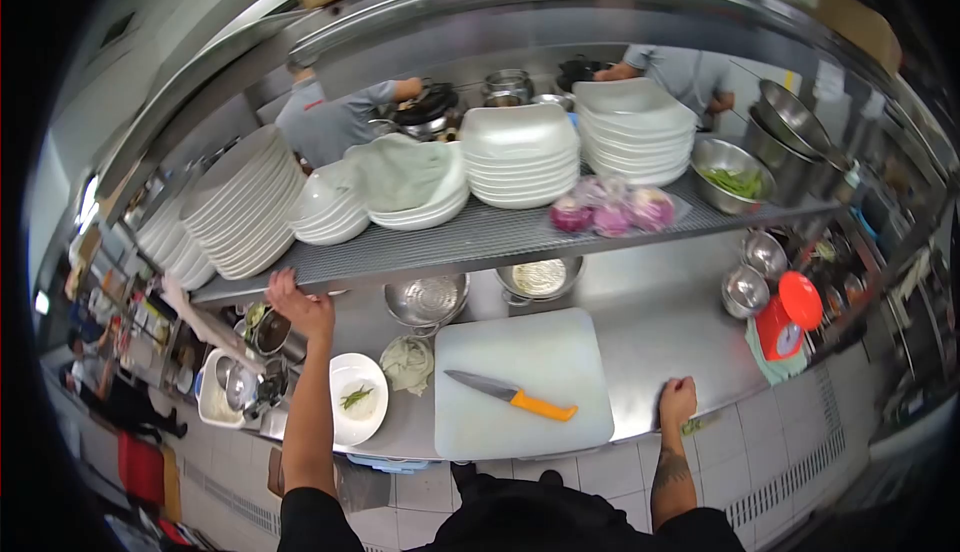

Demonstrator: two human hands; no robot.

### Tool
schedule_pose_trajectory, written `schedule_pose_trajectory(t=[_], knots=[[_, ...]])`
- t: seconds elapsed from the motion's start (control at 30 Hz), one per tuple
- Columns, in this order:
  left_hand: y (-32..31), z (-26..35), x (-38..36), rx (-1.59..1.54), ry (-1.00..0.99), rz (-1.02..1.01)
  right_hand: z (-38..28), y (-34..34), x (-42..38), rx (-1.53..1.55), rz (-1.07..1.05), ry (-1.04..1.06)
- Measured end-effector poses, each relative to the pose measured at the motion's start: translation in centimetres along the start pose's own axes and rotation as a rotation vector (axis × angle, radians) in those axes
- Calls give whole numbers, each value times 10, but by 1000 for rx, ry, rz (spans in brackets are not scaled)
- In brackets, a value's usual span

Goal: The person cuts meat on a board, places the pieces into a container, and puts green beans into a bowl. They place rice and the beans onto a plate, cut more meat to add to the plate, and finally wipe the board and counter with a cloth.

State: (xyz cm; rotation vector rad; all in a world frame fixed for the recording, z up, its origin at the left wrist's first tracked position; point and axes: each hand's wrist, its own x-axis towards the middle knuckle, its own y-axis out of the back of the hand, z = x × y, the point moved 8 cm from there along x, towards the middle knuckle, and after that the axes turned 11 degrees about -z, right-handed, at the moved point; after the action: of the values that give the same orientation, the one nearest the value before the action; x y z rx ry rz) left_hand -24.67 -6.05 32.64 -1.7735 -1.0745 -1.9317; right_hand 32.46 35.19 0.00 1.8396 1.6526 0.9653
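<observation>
My left hand [300,304] is raised at the front edge of the steel shelf [420,257], fingers partly spread and holding nothing. My right hand [678,402] is curled into a fist at the counter's front edge, with nothing seen in it. Between my arms lies a white cutting board [520,342]. A knife [545,405] with an orange handle rests on it, blade pointing left. To the board's left are a crumpled pale cloth [408,364] and a white plate [345,430] bearing a few green pieces [356,396].
Stacked white dishes [520,157] stand on the shelf beside bagged purple onions [612,210] and a bowl of green vegetables [733,177]. Two steel strainers [427,302] sit behind the board. At right is a red scale [780,327]. Two people work beyond the shelf.
</observation>
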Motion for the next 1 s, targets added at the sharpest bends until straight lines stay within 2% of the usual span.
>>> schedule_pose_trajectory(t=[0.17, 1.0], knots=[[-4, -6, -3, 25, 17, 10, 3, -2, 0, -28, -24, -58], [-10, -16, -7, 26, 28, -50, -4, -2, -3, -32, -53, -73]])
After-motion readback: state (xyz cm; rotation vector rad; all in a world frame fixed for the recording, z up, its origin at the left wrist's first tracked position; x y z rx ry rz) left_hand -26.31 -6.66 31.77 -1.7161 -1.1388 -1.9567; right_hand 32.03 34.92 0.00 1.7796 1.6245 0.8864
